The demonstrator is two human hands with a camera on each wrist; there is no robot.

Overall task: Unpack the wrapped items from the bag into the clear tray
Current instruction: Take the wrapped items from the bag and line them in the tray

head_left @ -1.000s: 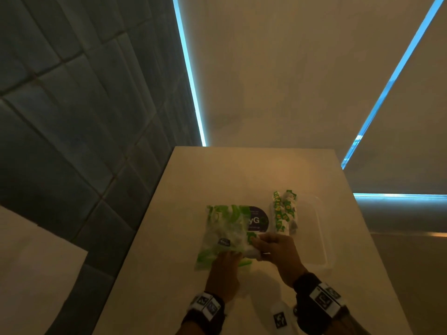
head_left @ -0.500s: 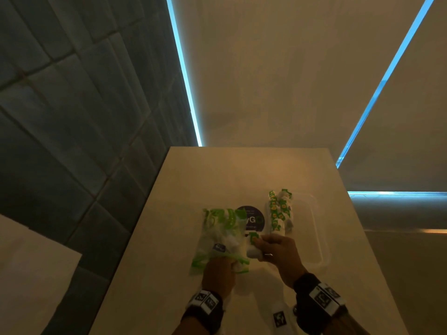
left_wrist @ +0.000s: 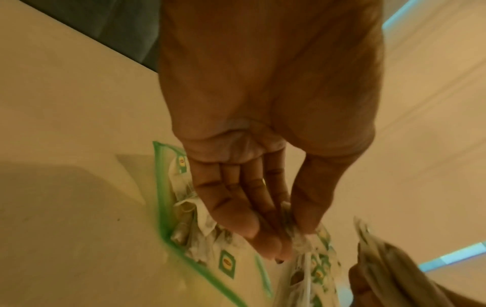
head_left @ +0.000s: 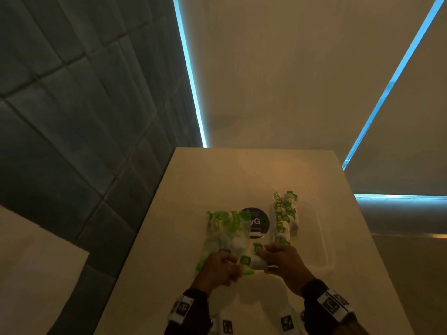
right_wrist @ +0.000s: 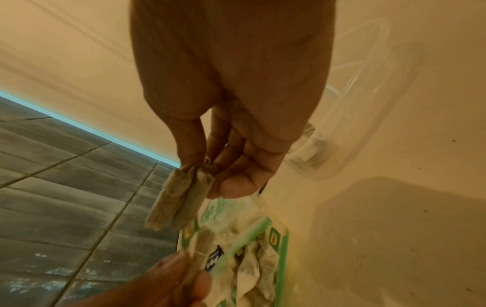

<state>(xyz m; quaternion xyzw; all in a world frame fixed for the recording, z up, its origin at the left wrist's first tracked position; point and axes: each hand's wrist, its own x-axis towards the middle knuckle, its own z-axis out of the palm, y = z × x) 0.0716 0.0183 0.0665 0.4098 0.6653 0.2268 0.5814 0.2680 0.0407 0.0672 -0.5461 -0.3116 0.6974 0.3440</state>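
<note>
A clear bag (head_left: 225,235) with green print lies on the table, with crumpled wrapped items inside it (left_wrist: 200,234). My left hand (head_left: 228,258) pinches the bag's near end between thumb and fingers (left_wrist: 268,247). My right hand (head_left: 264,256) pinches a wrapped item (head_left: 255,258) in white paper with green logos, at the bag's mouth. In the right wrist view the item's folded end (right_wrist: 178,205) sticks out from thumb and fingers. The clear tray (head_left: 321,240) stands to the right. A long wrapped item (head_left: 285,216) lies along its left side.
A dark round label (head_left: 257,223) lies on the pale table (head_left: 217,180) between bag and tray. A dark tiled wall (head_left: 84,141) runs along the table's left edge. The table drops off on the right, just past the tray.
The wrapped item has come further out of the bag's near end in my right hand. My left hand has closed on the bag's near end beside it.
</note>
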